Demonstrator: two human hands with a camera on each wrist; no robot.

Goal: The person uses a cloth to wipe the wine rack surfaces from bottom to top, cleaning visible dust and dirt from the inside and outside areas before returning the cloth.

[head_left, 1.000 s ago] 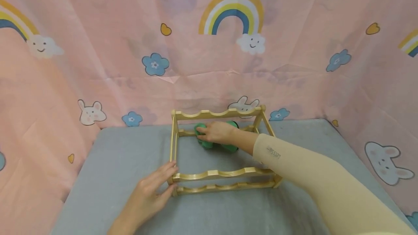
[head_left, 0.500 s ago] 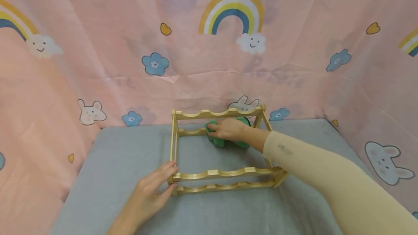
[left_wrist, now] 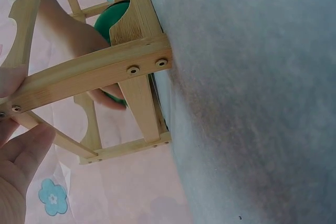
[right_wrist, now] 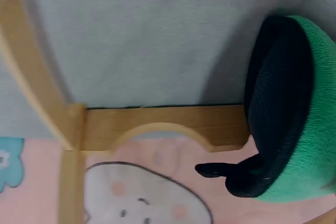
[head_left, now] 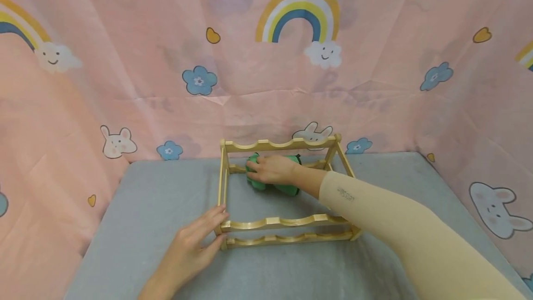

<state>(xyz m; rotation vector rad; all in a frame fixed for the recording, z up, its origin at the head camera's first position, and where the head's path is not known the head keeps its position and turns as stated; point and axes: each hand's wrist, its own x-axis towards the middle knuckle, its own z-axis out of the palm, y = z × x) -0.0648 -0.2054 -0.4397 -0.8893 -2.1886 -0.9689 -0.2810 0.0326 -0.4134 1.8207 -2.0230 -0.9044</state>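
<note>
Because the green toy (head_left: 287, 190) lies directly under the right hand (head_left: 275, 169), we see no gap between them: the curled fingers grip it from above, over its left part, while its right part sticks out beneath the wrist. We read its long axis as running left to right, roughly along the front rails (head_left: 272, 221) of the wooden rack (left_wrist: 94, 69), its black end (right_wrist: 281, 98) facing the rack's right side. It is inside the frame, nearer the back rails (head_left: 262, 145); whether it touches the worktop (head_left: 120, 226) we cannot tell. Well apart from the toy, the left hand (head_left: 193, 242) pinches the rack's front left corner between thumb and fingers. We have open room inside the frame between toy and front rails, and upward between the top rails. Since the sleeve (head_left: 383, 207) crosses over the front right corner, we judge that edge the tightest; the pink curtain (head_left: 166, 119) hangs just behind the rack.
</note>
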